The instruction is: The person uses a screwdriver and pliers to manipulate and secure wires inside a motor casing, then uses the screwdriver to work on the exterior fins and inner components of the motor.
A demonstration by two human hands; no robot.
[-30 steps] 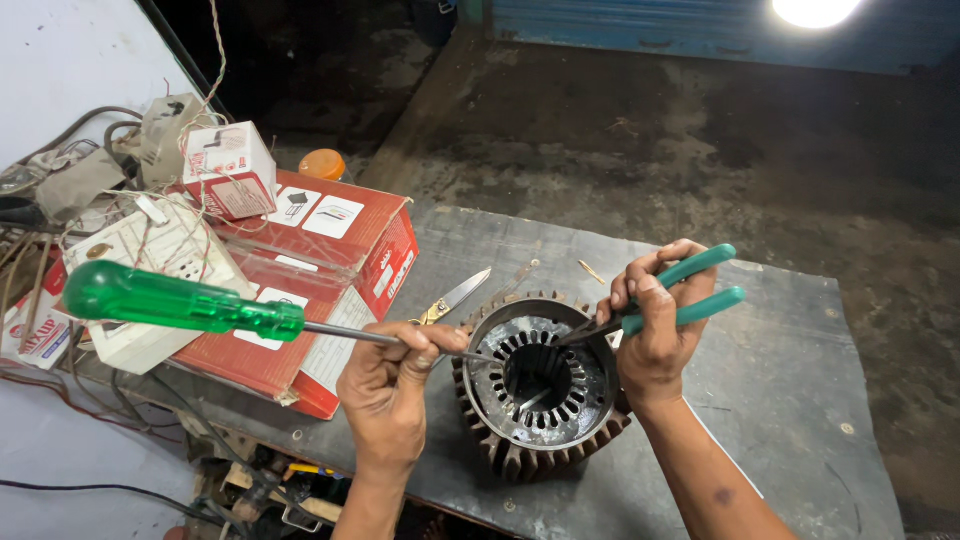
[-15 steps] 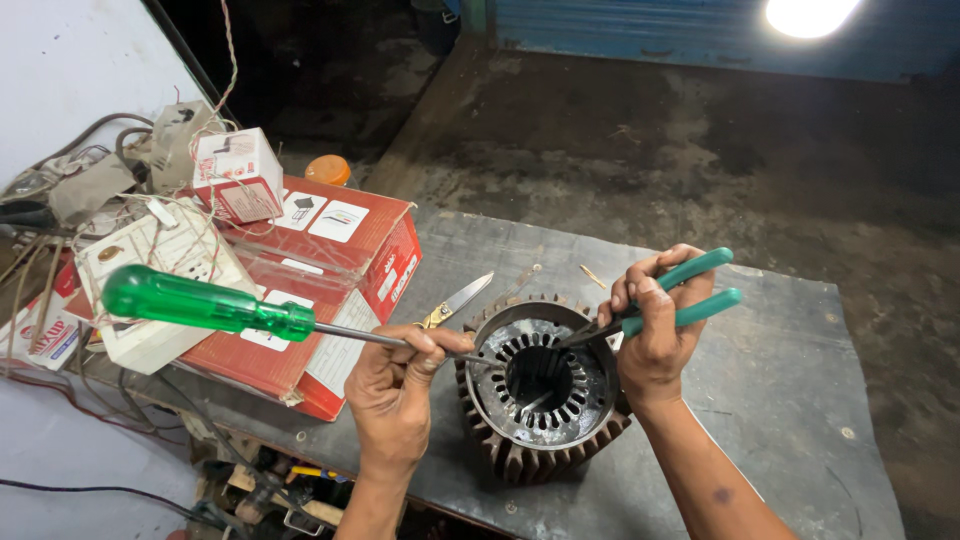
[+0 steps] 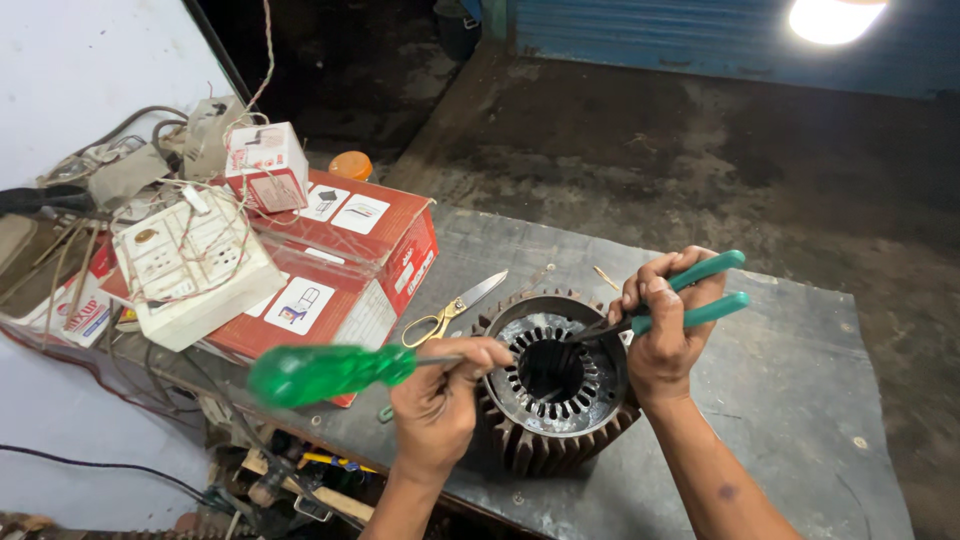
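Steel slots ring the one motor stator [image 3: 553, 385], which sits near the front edge of the dark table [image 3: 800, 380], bore up so tools can reach in. From the head view, the left hand [image 3: 440, 405] closes around one green screwdriver [image 3: 325, 372], tip at the slots. The right hand [image 3: 662, 335] squeezes one pair of green pliers [image 3: 690, 295], nose inside the bore. One pair of scissors [image 3: 455, 312] lies beside two stacked red boxes [image 3: 370, 270].

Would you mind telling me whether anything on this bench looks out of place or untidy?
Yes: the switchboard lies tilted on the red box, tangled in loose wires. Scissors lie open-handed beside the stator, close to the left hand and screwdriver. The right hand holds pliers.
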